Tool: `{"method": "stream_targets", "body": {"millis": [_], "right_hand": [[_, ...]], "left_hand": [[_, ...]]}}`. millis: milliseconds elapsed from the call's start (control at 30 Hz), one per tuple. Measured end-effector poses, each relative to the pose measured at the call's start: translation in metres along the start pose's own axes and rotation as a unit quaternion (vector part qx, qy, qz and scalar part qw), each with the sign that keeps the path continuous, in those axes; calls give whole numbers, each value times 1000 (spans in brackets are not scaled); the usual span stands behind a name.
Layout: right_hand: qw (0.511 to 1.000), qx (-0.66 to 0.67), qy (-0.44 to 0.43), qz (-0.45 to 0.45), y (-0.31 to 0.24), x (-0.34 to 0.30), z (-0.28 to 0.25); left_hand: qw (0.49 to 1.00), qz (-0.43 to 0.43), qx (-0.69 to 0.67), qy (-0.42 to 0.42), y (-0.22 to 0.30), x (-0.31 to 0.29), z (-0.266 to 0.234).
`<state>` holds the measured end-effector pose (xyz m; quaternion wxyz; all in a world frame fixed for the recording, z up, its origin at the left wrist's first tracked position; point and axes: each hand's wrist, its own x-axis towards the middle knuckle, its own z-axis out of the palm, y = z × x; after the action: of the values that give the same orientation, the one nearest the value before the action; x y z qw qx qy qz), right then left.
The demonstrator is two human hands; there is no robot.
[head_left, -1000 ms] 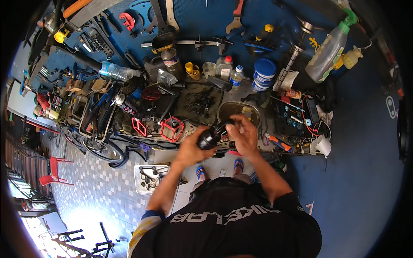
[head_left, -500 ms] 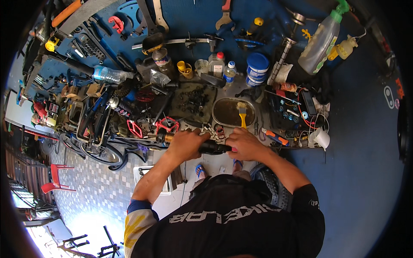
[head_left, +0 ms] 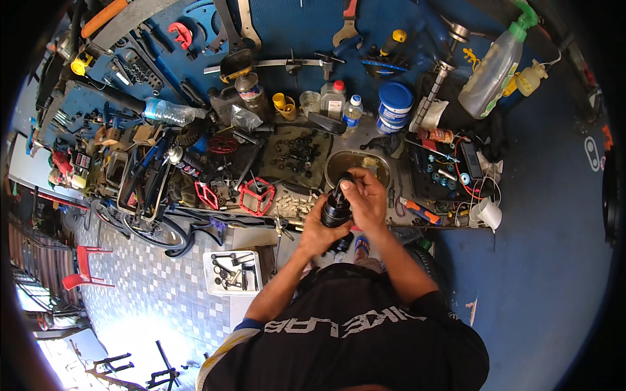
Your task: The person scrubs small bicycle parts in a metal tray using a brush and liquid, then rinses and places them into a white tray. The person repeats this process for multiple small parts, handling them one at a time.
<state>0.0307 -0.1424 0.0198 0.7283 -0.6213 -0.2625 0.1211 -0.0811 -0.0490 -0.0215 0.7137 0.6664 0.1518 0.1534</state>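
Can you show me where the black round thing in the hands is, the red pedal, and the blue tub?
Black cylindrical part (head_left: 336, 210), head view, on its side wall.
Red flat bicycle pedal (head_left: 255, 196), head view, on its frame.
Blue-lidded round plastic tub (head_left: 395, 97), head view, on its lid.

The black cylindrical part (head_left: 337, 207) is partly hidden by the left hand (head_left: 319, 229) and right hand (head_left: 366, 199). The small parts in the dark tray (head_left: 295, 155) are too small to tell.
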Motion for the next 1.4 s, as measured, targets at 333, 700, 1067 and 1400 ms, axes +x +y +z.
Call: {"method": "stream_targets", "body": {"millis": [333,700,1067,1400], "right_hand": [[764,-468,-410,-171,-5,-2,-66],[999,48,5,3,16,8,3],[784,-408,-456,-100,-13,15,-90],[949,-232,-184,112,28,38,-133]], "left_hand": [[682,90,681,-251,83,33,-54],[998,-56,-11,-3,-3,3,0],[771,22,572,-278,76,29,-44],[902,-126,410,-59,20,46,-56]]}}
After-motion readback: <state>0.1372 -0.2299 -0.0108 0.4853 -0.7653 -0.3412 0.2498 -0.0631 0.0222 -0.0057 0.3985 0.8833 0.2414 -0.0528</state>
